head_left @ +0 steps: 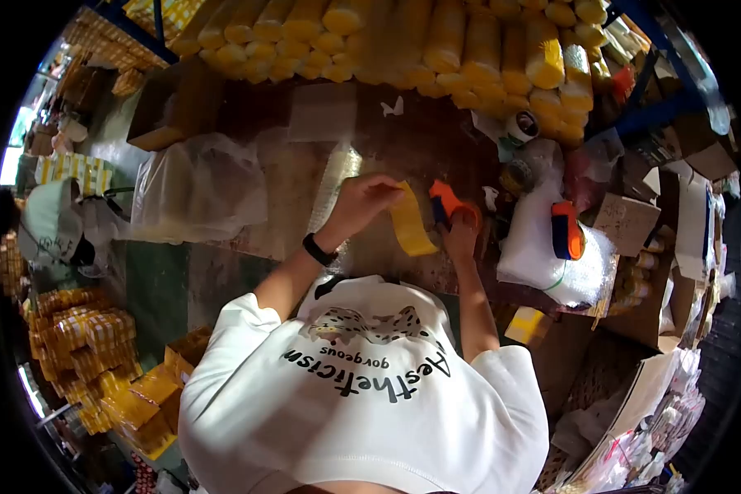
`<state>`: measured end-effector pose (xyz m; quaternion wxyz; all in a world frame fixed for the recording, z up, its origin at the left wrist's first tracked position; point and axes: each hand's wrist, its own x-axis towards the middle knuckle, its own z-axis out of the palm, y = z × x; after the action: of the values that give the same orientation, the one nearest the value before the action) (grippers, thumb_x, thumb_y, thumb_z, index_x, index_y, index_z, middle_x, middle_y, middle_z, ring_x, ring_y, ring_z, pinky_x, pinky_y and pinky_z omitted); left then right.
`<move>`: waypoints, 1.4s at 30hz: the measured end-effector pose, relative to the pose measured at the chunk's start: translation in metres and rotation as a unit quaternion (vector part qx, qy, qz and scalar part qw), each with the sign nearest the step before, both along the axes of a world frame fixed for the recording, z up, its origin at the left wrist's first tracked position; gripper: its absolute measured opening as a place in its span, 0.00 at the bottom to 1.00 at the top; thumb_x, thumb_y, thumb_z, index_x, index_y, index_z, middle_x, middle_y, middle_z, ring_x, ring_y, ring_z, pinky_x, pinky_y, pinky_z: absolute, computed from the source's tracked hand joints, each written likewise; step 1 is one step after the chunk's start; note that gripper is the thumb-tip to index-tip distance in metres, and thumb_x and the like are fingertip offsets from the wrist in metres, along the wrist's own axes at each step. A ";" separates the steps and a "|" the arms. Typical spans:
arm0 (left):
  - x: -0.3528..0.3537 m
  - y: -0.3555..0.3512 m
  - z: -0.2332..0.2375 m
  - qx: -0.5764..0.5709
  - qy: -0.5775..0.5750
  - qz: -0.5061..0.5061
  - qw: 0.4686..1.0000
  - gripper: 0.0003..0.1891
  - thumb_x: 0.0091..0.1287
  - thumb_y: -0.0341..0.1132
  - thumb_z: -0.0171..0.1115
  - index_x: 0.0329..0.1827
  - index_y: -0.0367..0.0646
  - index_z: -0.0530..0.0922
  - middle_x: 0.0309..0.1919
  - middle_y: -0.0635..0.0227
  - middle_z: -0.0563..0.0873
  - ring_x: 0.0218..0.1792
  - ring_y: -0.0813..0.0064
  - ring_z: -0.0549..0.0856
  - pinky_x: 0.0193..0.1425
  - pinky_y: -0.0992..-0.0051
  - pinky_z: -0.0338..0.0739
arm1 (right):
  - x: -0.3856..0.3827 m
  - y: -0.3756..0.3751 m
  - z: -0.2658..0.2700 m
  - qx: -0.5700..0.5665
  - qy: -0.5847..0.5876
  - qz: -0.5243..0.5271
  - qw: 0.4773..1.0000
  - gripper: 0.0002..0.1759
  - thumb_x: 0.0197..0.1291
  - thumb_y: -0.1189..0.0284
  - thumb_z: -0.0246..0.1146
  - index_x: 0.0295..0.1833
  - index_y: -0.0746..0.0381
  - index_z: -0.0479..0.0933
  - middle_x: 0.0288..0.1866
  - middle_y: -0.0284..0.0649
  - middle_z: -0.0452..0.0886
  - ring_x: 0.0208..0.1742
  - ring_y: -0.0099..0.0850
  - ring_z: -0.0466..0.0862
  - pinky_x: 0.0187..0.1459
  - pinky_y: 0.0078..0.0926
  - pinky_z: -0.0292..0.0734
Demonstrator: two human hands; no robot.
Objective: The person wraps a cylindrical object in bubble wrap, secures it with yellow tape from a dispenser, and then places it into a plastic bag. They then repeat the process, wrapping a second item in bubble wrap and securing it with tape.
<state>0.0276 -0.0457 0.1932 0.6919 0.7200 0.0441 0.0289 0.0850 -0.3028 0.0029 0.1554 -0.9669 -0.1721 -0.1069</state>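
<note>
My left hand (365,206), with a black band on the wrist, pinches the upper end of a yellow strip (412,222). The strip hangs in a curve between my hands. My right hand (459,234) is closed around an orange and dark-blue tool (446,198), just right of the strip. A similar orange and dark-blue tool (566,230) lies on a bubble-wrap bundle (535,257) at the right. Behind my left hand, a narrow length of bubble wrap (334,179) lies on the brown tabletop (387,146).
Yellow wrapped rolls (445,41) are stacked along the back. Clear plastic bags (198,189) and an open carton (169,107) are at the left. A tape roll (522,126) and small boxes (626,222) stand at the right. Yellow packages (99,337) are piled at lower left.
</note>
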 end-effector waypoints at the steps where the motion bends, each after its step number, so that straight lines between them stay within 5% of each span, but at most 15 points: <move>1: -0.001 0.008 0.000 -0.006 0.012 0.001 1.000 0.10 0.63 0.32 0.67 0.44 0.36 0.81 0.34 0.67 0.86 0.36 0.82 0.84 0.40 0.82 0.78 | -0.001 0.004 0.005 0.016 -0.009 0.016 1.000 0.27 0.60 0.54 0.63 0.54 0.66 0.72 0.45 0.48 0.77 0.50 0.46 0.77 0.55 0.42 0.69; 2: -0.001 0.014 0.001 -0.012 0.023 0.002 1.000 0.10 0.63 0.31 0.67 0.43 0.36 0.81 0.35 0.66 0.86 0.38 0.81 0.84 0.42 0.82 0.79 | 0.002 0.007 0.010 0.031 -0.019 0.031 0.999 0.27 0.60 0.54 0.62 0.54 0.66 0.73 0.47 0.47 0.77 0.51 0.44 0.77 0.55 0.41 0.69; 3: 0.001 0.017 0.001 -0.021 0.033 0.004 0.999 0.09 0.63 0.30 0.67 0.43 0.35 0.81 0.36 0.66 0.86 0.39 0.81 0.84 0.44 0.82 0.79 | 0.005 0.016 0.039 0.212 0.131 0.046 0.967 0.28 0.61 0.53 0.61 0.54 0.66 0.73 0.52 0.45 0.75 0.54 0.41 0.76 0.57 0.38 0.68; 5: 0.001 0.019 0.007 -0.010 0.003 0.030 1.000 0.10 0.61 0.31 0.68 0.42 0.35 0.82 0.32 0.67 0.86 0.34 0.83 0.83 0.38 0.82 0.77 | -0.002 0.043 0.115 0.524 0.412 0.060 0.743 0.29 0.63 0.51 0.59 0.56 0.65 0.75 0.61 0.43 0.71 0.59 0.36 0.73 0.60 0.33 0.65; 7: 0.000 0.024 0.009 0.010 0.013 0.036 0.999 0.11 0.61 0.32 0.68 0.42 0.35 0.82 0.33 0.67 0.86 0.33 0.83 0.83 0.37 0.83 0.77 | -0.010 0.055 0.128 0.584 0.414 0.191 0.672 0.23 0.62 0.55 0.61 0.53 0.63 0.77 0.58 0.39 0.73 0.56 0.28 0.73 0.54 0.28 0.67; 15: -0.005 0.058 0.014 0.164 0.160 0.024 0.973 0.16 0.67 0.41 0.63 0.47 0.36 0.82 0.40 0.64 0.85 0.43 0.75 0.84 0.42 0.74 0.79 | -0.009 0.063 0.167 0.388 0.385 0.137 0.826 0.08 0.59 0.70 0.67 0.35 0.64 0.82 0.27 0.32 0.77 0.31 0.19 0.76 0.33 0.17 0.68; 17: -0.006 0.094 -0.001 0.502 0.050 0.037 0.862 0.22 0.67 0.46 0.62 0.56 0.38 0.78 0.49 0.58 0.83 0.49 0.67 0.82 0.49 0.68 0.78 | -0.004 0.058 0.176 0.365 0.342 0.095 0.861 0.08 0.61 0.70 0.65 0.36 0.65 0.82 0.22 0.32 0.76 0.27 0.20 0.75 0.30 0.18 0.68; 19: -0.012 0.110 -0.010 0.580 0.021 0.116 0.806 0.29 0.65 0.49 0.62 0.63 0.39 0.73 0.56 0.53 0.78 0.55 0.59 0.79 0.56 0.62 0.75 | 0.014 0.032 0.151 0.367 0.326 0.037 0.870 0.14 0.62 0.70 0.64 0.51 0.63 0.78 0.28 0.34 0.79 0.30 0.21 0.78 0.31 0.20 0.72; 22: -0.031 0.104 -0.025 0.509 0.077 0.210 0.831 0.38 0.61 0.51 0.63 0.69 0.38 0.64 0.61 0.45 0.71 0.59 0.51 0.73 0.61 0.57 0.70 | 0.013 0.047 0.119 0.561 0.357 -0.031 0.746 0.33 0.64 0.70 0.63 0.71 0.59 0.56 0.37 0.39 0.82 0.35 0.24 0.80 0.35 0.23 0.77; 24: -0.041 0.091 -0.072 0.667 0.074 0.088 0.736 0.41 0.61 0.51 0.62 0.70 0.34 0.59 0.60 0.41 0.67 0.59 0.48 0.71 0.59 0.58 0.69 | 0.005 0.073 0.111 0.626 0.441 -0.085 0.637 0.55 0.62 0.70 0.64 0.77 0.51 0.26 0.51 0.45 0.79 0.43 0.30 0.80 0.42 0.28 0.80; 27: -0.050 0.066 -0.095 0.646 0.106 0.145 0.742 0.32 0.61 0.46 0.61 0.63 0.34 0.67 0.52 0.42 0.75 0.54 0.48 0.75 0.54 0.56 0.73 | -0.002 0.120 0.027 0.624 0.414 -0.048 0.661 0.58 0.59 0.75 0.67 0.77 0.51 0.27 0.44 0.42 0.80 0.41 0.29 0.81 0.44 0.29 0.77; 32: -0.040 0.071 -0.121 0.555 0.149 0.104 0.812 0.16 0.59 0.36 0.58 0.50 0.43 0.77 0.36 0.55 0.83 0.40 0.52 0.82 0.39 0.57 0.78 | -0.015 0.207 -0.060 0.465 0.305 0.033 0.830 0.65 0.49 0.66 0.74 0.77 0.57 0.30 0.56 0.52 0.74 0.52 0.40 0.78 0.50 0.36 0.77; 36: -0.041 0.077 -0.116 0.467 0.120 0.095 0.871 0.10 0.58 0.32 0.58 0.43 0.46 0.79 0.37 0.57 0.83 0.38 0.54 0.82 0.38 0.58 0.78 | -0.005 0.234 -0.053 0.347 0.398 -0.035 0.849 0.67 0.42 0.64 0.78 0.76 0.61 0.34 0.61 0.57 0.69 0.55 0.46 0.78 0.51 0.36 0.77; 39: -0.034 0.080 -0.128 0.413 0.011 0.112 0.904 0.11 0.55 0.28 0.59 0.43 0.43 0.79 0.42 0.56 0.83 0.42 0.54 0.82 0.42 0.59 0.78 | -0.009 0.252 -0.052 0.276 0.281 -0.035 0.918 0.65 0.41 0.66 0.77 0.75 0.64 0.37 0.56 0.56 0.72 0.47 0.47 0.80 0.47 0.36 0.77; 42: -0.027 0.079 -0.137 0.394 -0.034 0.105 0.912 0.13 0.53 0.26 0.59 0.43 0.38 0.78 0.50 0.53 0.79 0.49 0.52 0.79 0.50 0.59 0.76 | -0.005 0.245 -0.038 0.334 0.343 -0.040 0.877 0.44 0.46 0.67 0.73 0.63 0.67 0.55 0.33 0.48 0.77 0.31 0.40 0.80 0.35 0.35 0.75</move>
<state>0.0005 0.0330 0.0559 0.3459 0.9240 0.0808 0.1415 0.0804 -0.0582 -0.0354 0.5135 -0.8399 -0.0228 0.1744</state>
